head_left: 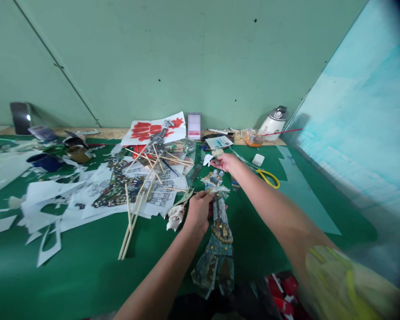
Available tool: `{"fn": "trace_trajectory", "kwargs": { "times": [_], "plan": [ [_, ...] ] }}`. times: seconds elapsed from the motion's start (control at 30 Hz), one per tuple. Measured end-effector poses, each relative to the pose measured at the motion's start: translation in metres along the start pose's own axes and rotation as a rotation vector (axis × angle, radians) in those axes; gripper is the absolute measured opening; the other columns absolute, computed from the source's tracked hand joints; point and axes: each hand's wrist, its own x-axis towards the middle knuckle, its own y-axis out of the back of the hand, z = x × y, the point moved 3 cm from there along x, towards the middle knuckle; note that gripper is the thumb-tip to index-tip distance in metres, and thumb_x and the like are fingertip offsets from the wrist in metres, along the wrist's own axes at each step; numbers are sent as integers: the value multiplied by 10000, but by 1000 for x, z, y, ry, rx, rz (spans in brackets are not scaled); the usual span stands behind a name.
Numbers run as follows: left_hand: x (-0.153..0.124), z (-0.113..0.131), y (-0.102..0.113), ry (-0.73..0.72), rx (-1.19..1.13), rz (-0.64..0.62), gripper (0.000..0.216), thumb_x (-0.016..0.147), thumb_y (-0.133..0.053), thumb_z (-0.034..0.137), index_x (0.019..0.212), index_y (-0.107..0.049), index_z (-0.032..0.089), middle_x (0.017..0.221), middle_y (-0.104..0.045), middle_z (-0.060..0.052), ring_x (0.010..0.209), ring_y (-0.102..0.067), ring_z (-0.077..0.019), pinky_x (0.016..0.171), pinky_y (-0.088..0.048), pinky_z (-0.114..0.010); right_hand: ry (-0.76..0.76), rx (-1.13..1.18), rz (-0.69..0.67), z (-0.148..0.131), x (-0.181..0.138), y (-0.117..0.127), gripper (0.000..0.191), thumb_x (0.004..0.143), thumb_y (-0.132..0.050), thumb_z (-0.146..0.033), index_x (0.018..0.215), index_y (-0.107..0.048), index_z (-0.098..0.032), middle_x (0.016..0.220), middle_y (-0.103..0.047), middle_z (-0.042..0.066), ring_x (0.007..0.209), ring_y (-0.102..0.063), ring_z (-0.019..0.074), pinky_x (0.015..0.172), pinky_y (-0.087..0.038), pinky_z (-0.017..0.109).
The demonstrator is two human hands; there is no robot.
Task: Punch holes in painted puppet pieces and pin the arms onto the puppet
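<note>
Head view: the left hand [200, 209] is closed on the upper, narrow part of the figure [222, 231], its thumb on top and its fingers wrapped around the side; the figure, blue-grey with gold-coloured details, reaches from the middle of the green counter [273, 240] towards the person, its wide end nearest the body.

The right hand [225, 162] reaches farther, beyond the figure's top, palm turned inwards; its fingers lie right by a white scrap [207, 159], but I cannot tell whether they grip it; a pale lump [217, 152] sits just behind them.

Just left of the left hand lie pliers [186, 196] and a crumpled tissue [175, 218]; farther left, thin sticks [133, 218] cross over printed sheets [163, 183] and a dark patterned piece [115, 193], with cut paper [50, 242] beside them; 2 cups, 1 blue cup [43, 163] and 1 brown cup [77, 154], stand at the far left.

At the back, a red-painted sheet [153, 131] leans near the wall [200, 58]; to the right are an orange-bottomed bowl [252, 138], a red stick [285, 132] and a white jug [275, 123]; nearer are a small white box [258, 160], yellow-handled scissors [274, 182] and a translucent sheet [306, 195].
</note>
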Motion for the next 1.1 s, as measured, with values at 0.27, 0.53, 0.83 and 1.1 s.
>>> {"fn": "trace_trajectory", "kwargs": {
  "times": [0.27,0.53,0.83,1.1],
  "plan": [
    [-11,-2,11,-116,-94,21,185,736,-557,226,898,-472,201,614,-643,-1,601,-690,-211,494,-512,-259,103,-196,36,-16,-13,9,101,819,-672,-191,829,-578,-154,439,-531,-20,346,-506,126,330,-431,225],
    [5,0,-7,-81,-221,-197,191,849,-463,269,933,-569,134,725,-704,-93,712,-713,-236,659,-569,-341,347,-341,-150,11,-89,38,301,846,-654,-376,658,-604,-145,587,-647,67,488,-584,130,456,-469,236],
    [29,17,-17,-68,-174,-366,168,827,-506,209,947,-594,130,842,-722,-123,794,-720,-258,738,-574,-391,586,-380,-211,23,-102,38,249,688,-745,-373,752,-668,-145,640,-609,-5,530,-495,103,470,-365,232],
    [32,16,-14,-110,-137,-331,271,708,-682,71,936,-555,144,843,-712,-68,827,-720,-229,811,-576,-370,800,-342,-74,26,-83,33,277,721,-704,-376,607,-553,-172,571,-474,-45,543,-385,87,515,-303,242]
  ]
}}
